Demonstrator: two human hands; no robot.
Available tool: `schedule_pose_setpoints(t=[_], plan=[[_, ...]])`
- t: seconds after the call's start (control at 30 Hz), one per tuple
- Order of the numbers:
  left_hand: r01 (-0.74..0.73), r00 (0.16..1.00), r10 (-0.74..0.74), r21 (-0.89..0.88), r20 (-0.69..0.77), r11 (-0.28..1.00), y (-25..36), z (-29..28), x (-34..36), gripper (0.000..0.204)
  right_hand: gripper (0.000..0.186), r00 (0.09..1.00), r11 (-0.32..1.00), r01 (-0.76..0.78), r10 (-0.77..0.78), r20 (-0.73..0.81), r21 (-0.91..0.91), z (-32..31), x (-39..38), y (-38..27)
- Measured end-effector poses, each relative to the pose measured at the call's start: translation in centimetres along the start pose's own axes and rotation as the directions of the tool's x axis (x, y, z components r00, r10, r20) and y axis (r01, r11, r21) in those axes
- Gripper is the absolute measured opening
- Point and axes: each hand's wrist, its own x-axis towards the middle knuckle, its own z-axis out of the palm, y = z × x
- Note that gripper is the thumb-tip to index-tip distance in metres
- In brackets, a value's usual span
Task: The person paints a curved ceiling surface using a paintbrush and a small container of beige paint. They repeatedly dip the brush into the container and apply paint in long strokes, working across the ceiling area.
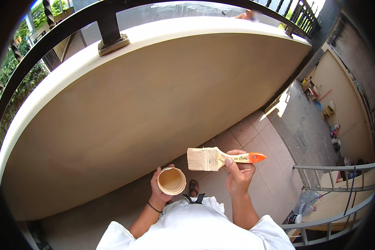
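My left hand point(157, 187) grips a small round container point(171, 181) with tan paint inside, its open top facing up. To its right, my right hand point(237, 177) holds a wide paintbrush point(214, 158) level by its handle, which has an orange end. The pale, paint-coated bristles point left, above and right of the container, apart from it. Beyond both hands stands a beige wall point(154, 96) with a white curved-looking top ledge point(175, 25).
A black railing point(37, 50) runs along the ledge; another person's hand point(243, 15) is beyond it. Aluminium ladder frames point(336, 168), water jugs point(308, 202) and a small can point(294, 218) are at lower right. Buckets point(328, 110) lie farther right. Tiled floor point(271, 166) shows below.
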Motion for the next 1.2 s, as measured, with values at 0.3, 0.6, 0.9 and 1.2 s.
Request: schedule_pose_setpoints(t=[0.3,0.6,0.9,1.2], plan=[[-0.022,0.992,0.032,0.091,-0.118,0.996,-0.7,5.7,3.3,0.056,0.022,0.923,0.917,0.283,-0.182,0.338,-0.280,2.5,1.0,-4.9],[-0.046,0.994,0.061,0.161,-0.090,0.986,-0.4,3.9,3.0,0.067,0.021,0.869,0.848,0.415,-0.263,0.418,-0.329,3.6,0.8,-3.0],[-0.062,0.989,0.083,0.165,-0.122,0.984,-0.1,3.2,3.8,0.059,0.023,0.834,0.825,0.451,-0.252,0.491,-0.341,4.3,0.7,-0.7],[-0.103,0.982,0.125,0.156,-0.142,0.982,0.6,3.7,2.9,0.054,0.021,0.755,0.680,0.509,-0.058,0.653,-0.528,7.2,0.8,1.7]])
